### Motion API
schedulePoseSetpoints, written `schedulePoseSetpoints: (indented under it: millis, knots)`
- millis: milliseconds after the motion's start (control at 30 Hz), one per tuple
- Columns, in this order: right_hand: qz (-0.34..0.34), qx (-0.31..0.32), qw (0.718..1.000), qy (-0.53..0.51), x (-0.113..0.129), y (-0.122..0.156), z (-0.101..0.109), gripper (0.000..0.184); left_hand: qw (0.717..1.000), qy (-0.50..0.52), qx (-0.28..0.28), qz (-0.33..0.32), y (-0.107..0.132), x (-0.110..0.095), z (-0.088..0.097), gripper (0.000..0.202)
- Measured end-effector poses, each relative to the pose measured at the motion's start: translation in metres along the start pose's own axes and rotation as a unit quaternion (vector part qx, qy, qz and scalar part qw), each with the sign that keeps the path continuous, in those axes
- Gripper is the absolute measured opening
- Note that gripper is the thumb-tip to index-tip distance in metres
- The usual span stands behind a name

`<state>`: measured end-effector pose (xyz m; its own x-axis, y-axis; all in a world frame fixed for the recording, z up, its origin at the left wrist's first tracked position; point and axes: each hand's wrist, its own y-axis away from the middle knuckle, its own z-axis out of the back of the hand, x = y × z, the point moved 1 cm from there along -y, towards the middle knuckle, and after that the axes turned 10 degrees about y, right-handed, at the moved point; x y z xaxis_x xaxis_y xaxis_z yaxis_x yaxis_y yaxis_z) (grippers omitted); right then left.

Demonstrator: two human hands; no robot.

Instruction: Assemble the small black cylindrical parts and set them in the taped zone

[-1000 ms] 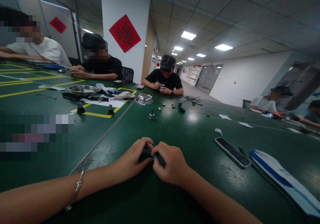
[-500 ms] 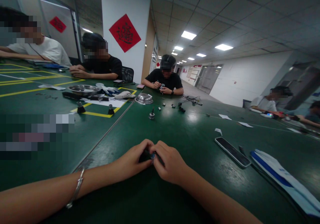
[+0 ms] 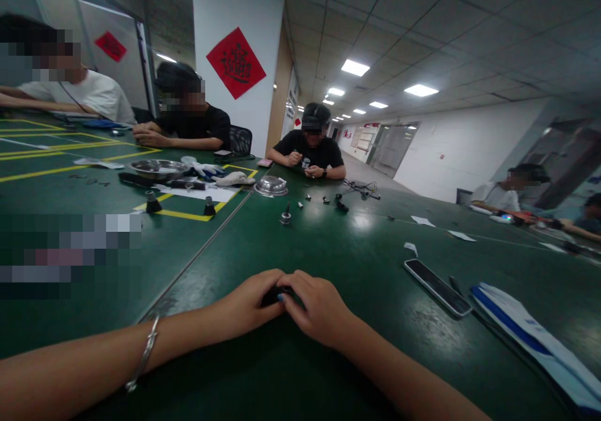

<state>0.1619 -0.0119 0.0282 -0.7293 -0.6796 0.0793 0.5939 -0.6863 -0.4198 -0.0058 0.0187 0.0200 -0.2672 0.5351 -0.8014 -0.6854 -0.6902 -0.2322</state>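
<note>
My left hand (image 3: 253, 296) and my right hand (image 3: 319, 305) meet low over the green table (image 3: 225, 371), fingertips touching. Both sets of fingers are bent round a small dark piece (image 3: 283, 290), mostly hidden between them. A bit of blue shows by the fingertips; whether it belongs to the piece I cannot tell. Beyond my hands stands a small metal part with a thin upright stem (image 3: 285, 216). Several small metal and black fittings (image 3: 342, 204) lie behind it.
At right lie a phone (image 3: 436, 286) and a blue-and-white packet (image 3: 526, 333). Further off are a metal bowl (image 3: 158, 169), an upturned metal dish (image 3: 271, 186), gloves (image 3: 235, 178), two black-based cones (image 3: 153, 203) and cables (image 3: 361, 188). Several people sit round the table.
Both hands have sunk slightly, with the fingers closer over the small piece, so less of it shows. Things on the table lie as before.
</note>
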Motion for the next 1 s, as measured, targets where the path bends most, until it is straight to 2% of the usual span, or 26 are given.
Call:
schedulePoseSetpoints:
  millis: [100,267,467,633,767,1000]
  knots:
    - [-0.007,-0.014,1.0,-0.012,0.002,0.0,0.001,0.022,1.0,0.01,0.003,-0.005,0.0,0.0,0.001,0.022]
    - [-0.025,-0.048,0.998,-0.025,-0.001,0.001,-0.001,0.013,1.0,-0.009,0.009,0.022,0.0,-0.004,0.002,0.018]
    - [0.0,-0.047,0.999,-0.004,-0.005,0.0,0.002,0.006,0.999,0.027,0.008,0.017,0.0,-0.005,0.002,0.017]
    - [0.013,-0.044,0.997,0.057,-0.002,0.0,0.002,0.009,1.0,0.018,0.005,0.017,0.0,-0.003,0.002,0.014]
    - [0.043,-0.066,0.99,0.114,0.004,0.002,-0.003,0.014,1.0,0.028,0.008,0.007,0.0,-0.001,0.002,0.017]
    - [-0.002,-0.114,0.988,0.101,0.003,0.002,-0.002,0.019,1.0,0.009,0.008,0.007,0.0,-0.004,0.003,0.013]
